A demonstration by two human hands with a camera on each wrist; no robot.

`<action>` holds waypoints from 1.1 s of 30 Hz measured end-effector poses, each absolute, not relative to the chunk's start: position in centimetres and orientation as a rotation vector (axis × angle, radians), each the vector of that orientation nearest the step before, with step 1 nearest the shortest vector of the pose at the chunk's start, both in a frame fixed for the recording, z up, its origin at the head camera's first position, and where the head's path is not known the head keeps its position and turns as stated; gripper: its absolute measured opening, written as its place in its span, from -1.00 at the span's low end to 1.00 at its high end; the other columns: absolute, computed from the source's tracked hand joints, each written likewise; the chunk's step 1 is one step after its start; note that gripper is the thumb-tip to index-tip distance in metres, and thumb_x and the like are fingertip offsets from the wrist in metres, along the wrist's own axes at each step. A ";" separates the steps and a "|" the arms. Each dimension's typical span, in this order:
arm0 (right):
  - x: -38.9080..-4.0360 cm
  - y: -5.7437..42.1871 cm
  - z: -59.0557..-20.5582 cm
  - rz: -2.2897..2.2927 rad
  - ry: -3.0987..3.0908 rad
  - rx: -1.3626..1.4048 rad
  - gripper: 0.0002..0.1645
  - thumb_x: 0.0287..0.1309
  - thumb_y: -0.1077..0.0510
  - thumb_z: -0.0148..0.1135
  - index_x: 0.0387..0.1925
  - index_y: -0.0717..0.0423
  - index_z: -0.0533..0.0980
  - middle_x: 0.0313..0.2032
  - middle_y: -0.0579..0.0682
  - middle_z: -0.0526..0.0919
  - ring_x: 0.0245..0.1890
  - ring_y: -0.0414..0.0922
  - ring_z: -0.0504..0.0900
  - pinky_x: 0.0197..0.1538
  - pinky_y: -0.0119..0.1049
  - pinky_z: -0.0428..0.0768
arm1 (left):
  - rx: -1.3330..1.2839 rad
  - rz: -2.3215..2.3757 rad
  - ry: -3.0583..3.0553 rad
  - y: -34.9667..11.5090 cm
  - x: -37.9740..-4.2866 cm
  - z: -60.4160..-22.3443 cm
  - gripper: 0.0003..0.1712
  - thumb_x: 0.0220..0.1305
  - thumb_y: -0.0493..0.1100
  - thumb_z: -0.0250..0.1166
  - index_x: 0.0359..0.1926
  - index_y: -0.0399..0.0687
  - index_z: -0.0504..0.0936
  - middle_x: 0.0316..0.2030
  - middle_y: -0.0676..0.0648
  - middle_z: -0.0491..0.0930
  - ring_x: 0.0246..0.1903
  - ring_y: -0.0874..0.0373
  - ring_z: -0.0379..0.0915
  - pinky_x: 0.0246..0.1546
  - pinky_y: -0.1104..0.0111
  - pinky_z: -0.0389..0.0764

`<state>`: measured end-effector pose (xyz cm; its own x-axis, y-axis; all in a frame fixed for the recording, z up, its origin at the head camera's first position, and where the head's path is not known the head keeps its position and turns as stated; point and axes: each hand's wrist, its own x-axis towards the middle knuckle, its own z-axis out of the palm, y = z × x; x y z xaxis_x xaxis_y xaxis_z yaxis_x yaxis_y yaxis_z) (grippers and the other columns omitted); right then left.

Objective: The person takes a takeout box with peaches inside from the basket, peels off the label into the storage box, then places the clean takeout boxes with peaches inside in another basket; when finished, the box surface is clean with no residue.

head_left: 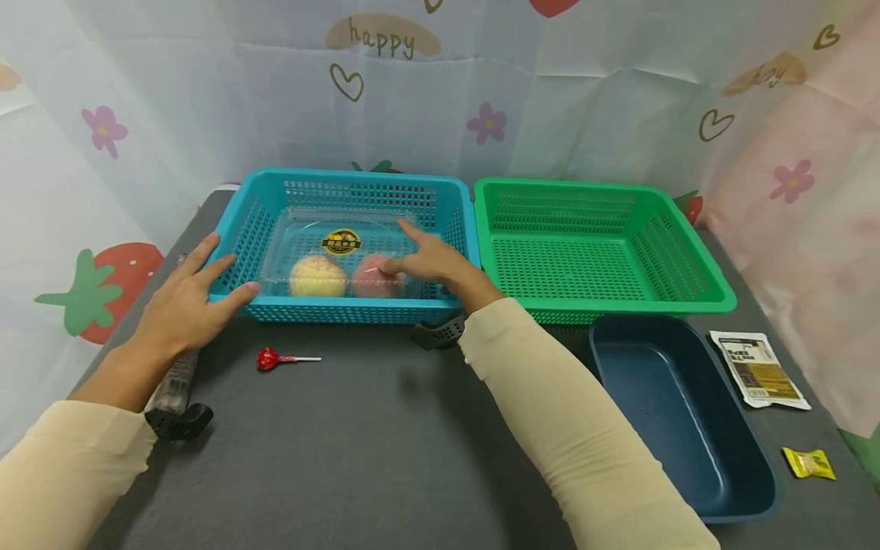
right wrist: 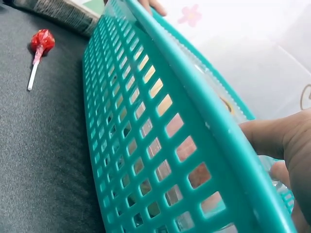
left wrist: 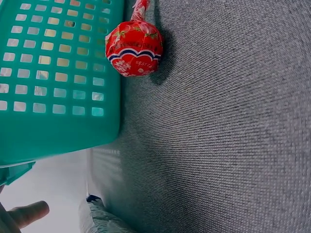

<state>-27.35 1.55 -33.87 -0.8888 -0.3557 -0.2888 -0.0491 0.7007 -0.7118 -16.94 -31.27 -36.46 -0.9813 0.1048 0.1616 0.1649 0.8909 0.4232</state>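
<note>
A clear plastic box (head_left: 309,229) with a gold and black label lies inside the blue basket (head_left: 357,312). In it sit a pale yellow peach-shaped item (head_left: 318,276) and a pink one (head_left: 374,279). My right hand (head_left: 440,260) reaches over the basket's front rim; its extended fingers lie at the box's right end, partly hidden by the rim in the right wrist view. At the basket's left front corner, my left hand (head_left: 182,305) has its fingers spread, fingertips right at the rim. A red-wrapped lollipop (head_left: 268,359) lies on the table between the arms.
To the right stand a green basket (head_left: 605,307) and a dark blue tub (head_left: 687,428). Beyond the tub lie a white and brown packet (head_left: 759,370) and a yellow-wrapped candy (head_left: 810,464). A long printed package (head_left: 175,386) lies under the left wrist. A patterned curtain (head_left: 440,114) hangs behind.
</note>
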 end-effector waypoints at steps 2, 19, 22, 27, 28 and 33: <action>-27.3 1.6 -33.8 -1.042 2.499 -0.306 0.06 0.17 -0.20 0.27 0.52 -0.38 -0.14 0.49 0.00 -0.05 0.39 0.12 0.09 0.17 0.18 0.37 | -0.209 -0.672 -2.924 -31.2 -17.0 -36.4 -0.11 0.37 0.27 0.03 0.39 -0.36 0.19 0.50 -0.17 -0.23 0.38 -0.37 -0.23 0.14 -0.38 -0.01; -26.2 2.2 -33.0 -1.559 2.346 -0.300 -0.06 0.22 0.18 0.23 0.49 -0.36 0.02 0.48 -0.17 -0.08 0.41 0.05 0.03 0.05 0.25 0.43 | -0.207 -0.685 -2.939 -31.2 -17.2 -36.4 -0.12 0.37 0.26 0.01 0.41 -0.35 0.17 0.50 -0.15 -0.26 0.35 -0.44 -0.22 0.08 -0.42 0.02; -25.9 2.3 -32.9 -1.631 2.347 -0.282 -0.05 0.20 0.25 0.22 0.49 -0.35 0.05 0.47 -0.20 -0.04 0.30 -0.01 0.23 -0.09 0.05 0.53 | -0.206 -0.691 -2.939 -31.2 -17.2 -36.4 -0.12 0.37 0.25 0.01 0.41 -0.34 0.17 0.50 -0.15 -0.27 0.35 -0.45 -0.22 0.07 -0.43 0.02; -25.3 2.5 -32.5 -1.782 2.302 -0.277 -0.05 0.20 0.30 0.16 0.48 -0.41 0.04 0.45 -0.18 0.04 -0.68 -0.14 0.28 -0.61 -0.24 0.35 | -0.200 -0.685 -2.925 -31.3 -17.3 -36.5 -0.12 0.37 0.26 0.01 0.40 -0.35 0.18 0.50 -0.15 -0.25 0.35 -0.45 -0.19 0.07 -0.42 0.04; -25.1 2.6 -32.4 -1.814 2.280 -0.277 -0.05 0.21 0.29 0.16 0.48 -0.43 0.04 0.44 -0.15 0.08 -0.76 -0.12 0.13 -0.63 -0.26 0.38 | -0.200 -0.684 -2.923 -31.2 -17.3 -36.5 -0.12 0.37 0.25 0.01 0.40 -0.35 0.18 0.50 -0.16 -0.25 0.35 -0.45 -0.19 0.07 -0.43 0.04; -24.3 3.3 -31.7 -2.001 2.142 -0.255 -0.04 0.22 0.33 0.15 0.47 -0.46 0.05 -0.41 0.02 0.51 -0.79 -0.17 0.06 -0.37 -0.07 0.65 | -0.202 -0.686 -2.920 -31.1 -17.2 -36.5 -0.13 0.37 0.25 0.01 0.40 -0.35 0.18 0.50 -0.17 -0.24 0.34 -0.46 -0.18 0.06 -0.43 0.04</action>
<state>-24.28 3.33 -31.69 -0.9654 -0.2595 -0.0275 0.0098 0.0692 -0.9976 -17.25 -31.12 -36.48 -0.9819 0.0989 0.1615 0.1604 0.8874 0.4322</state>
